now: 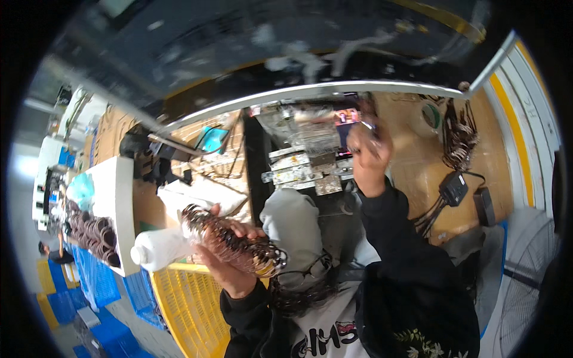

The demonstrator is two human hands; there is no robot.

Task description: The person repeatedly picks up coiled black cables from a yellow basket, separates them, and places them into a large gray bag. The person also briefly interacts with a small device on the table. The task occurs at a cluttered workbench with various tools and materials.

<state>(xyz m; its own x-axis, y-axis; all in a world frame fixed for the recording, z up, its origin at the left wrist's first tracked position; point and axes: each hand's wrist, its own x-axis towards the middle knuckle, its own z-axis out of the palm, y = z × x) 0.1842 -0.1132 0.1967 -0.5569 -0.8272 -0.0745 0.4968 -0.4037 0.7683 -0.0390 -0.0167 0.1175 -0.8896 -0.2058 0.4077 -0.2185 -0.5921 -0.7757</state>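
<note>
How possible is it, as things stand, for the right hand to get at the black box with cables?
Probably yes: the black box lies to the right of the right hand, on the brown tabletop, and nothing visible stands between them. Whether the blurred hand holds something, I cannot tell.

The worktop (pixel 418 170) has a tan-brown surface. On its right side lie a bundle of dark brown loops (pixel 459 146), a round green-and-white item (pixel 430 113) near it and, closer to the person, a black power adapter (pixel 453 188) with cables, just beside a slim black box (pixel 484 206). The littered left side carries a turquoise object (pixel 213 139) and a crumpled white sheet or bag (pixel 206 197).
</note>
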